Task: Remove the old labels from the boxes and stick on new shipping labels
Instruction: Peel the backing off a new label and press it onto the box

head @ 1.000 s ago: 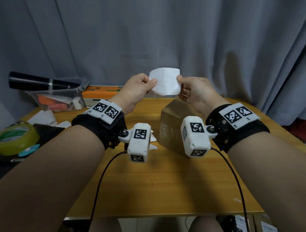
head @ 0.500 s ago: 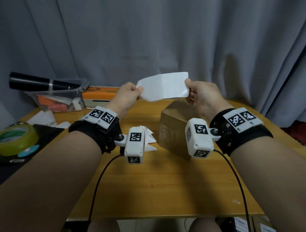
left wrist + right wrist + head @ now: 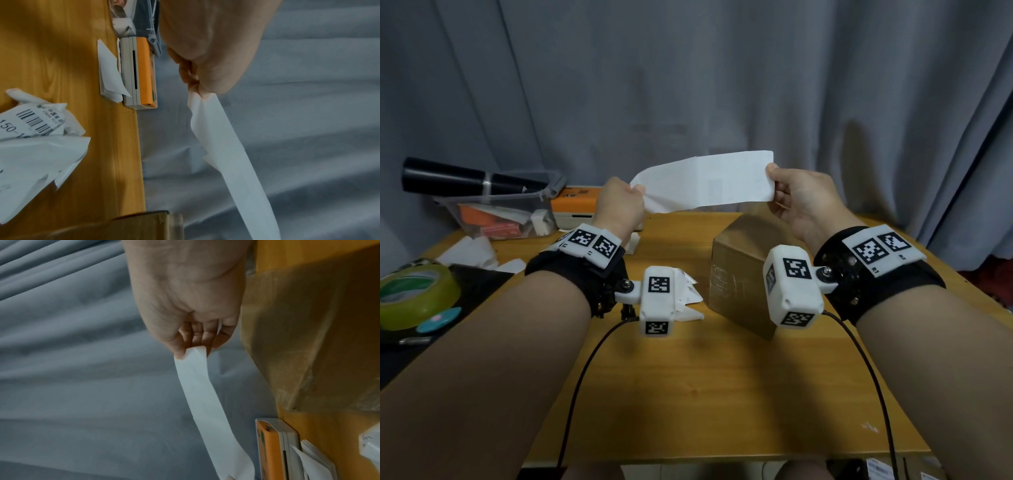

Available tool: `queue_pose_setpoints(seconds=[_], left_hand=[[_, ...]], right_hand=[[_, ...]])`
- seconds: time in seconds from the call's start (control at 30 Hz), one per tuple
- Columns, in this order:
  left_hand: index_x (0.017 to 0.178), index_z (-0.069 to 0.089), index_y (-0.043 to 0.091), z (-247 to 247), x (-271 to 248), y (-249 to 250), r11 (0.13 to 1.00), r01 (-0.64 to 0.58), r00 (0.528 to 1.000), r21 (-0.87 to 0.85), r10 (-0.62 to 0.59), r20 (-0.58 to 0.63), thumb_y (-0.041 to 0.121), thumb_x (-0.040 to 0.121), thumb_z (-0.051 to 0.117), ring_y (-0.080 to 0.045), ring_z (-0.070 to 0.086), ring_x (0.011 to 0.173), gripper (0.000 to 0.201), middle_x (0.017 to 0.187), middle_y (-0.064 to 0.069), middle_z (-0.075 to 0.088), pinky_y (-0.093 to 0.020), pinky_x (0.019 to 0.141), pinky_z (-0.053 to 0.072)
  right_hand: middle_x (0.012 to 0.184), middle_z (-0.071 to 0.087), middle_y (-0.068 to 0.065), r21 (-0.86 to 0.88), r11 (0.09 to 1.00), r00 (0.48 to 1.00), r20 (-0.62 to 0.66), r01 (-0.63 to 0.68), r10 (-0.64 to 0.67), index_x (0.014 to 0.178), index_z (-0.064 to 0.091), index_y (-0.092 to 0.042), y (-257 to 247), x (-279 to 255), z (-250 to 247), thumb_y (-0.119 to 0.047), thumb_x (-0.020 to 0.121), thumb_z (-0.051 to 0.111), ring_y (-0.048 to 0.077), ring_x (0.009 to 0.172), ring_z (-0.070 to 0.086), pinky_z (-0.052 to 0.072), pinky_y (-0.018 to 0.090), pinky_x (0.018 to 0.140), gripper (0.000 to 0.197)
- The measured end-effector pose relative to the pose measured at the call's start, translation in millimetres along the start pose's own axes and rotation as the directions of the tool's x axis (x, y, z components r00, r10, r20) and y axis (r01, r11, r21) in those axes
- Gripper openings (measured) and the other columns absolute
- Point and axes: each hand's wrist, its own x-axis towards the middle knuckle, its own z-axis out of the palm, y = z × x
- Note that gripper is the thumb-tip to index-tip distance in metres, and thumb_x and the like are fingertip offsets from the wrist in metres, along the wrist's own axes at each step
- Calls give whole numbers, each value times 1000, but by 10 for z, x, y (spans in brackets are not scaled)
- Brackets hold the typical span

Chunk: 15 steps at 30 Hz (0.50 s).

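Note:
A white label sheet [image 3: 705,185] is stretched in the air between both hands, above the far part of the table. My left hand [image 3: 625,202] pinches its left end [image 3: 198,97]. My right hand [image 3: 796,198] pinches its right end [image 3: 194,353]. Below the right hand stands a brown cardboard box [image 3: 739,274] wrapped in clear tape, also seen in the right wrist view [image 3: 318,337]. Crumpled old labels [image 3: 688,294] with a barcode [image 3: 35,120] lie on the table left of the box.
An orange and white label printer [image 3: 575,205] sits at the table's back edge with a stack of white sheets [image 3: 109,78] beside it. A clear bin [image 3: 506,212], a green tape roll [image 3: 414,294] and paper scraps [image 3: 472,253] are at the left. A grey curtain [image 3: 722,85] hangs behind.
The hands have moved apart, and the folded white sheet has been pulled out into a long flat strip between them.

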Motion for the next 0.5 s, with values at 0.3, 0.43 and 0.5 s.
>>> queue_pose_setpoints(seconds=[0.3,0.43,0.5], left_hand=[[69,47,5,-119,38,-177,998,-33,999,57,33,-7,20,93,50,-24,43,63,28,63,-7,44,-30,66,37],[63,45,9,-156,32,-259,996,49,998,73,-46,-44,19,92,51,-27,47,71,31,69,-13,48,-33,68,37],[66,47,6,-186,28,-251,992,77,995,101,-71,-66,17,92,50,-29,49,73,29,67,-12,49,-33,67,37]], right_hand=[[71,67,6,27,1000,1000,9,-10,10,88,61,-5,-3,-13,-52,-9,87,64,14,61,63,52,28,64,5],[66,66,5,39,999,1000,28,-8,6,83,61,-4,24,-42,-22,-6,87,63,13,57,65,55,28,61,6],[67,66,7,55,998,1000,18,-11,10,83,60,-3,35,-53,6,-4,88,62,13,55,65,56,29,60,6]])
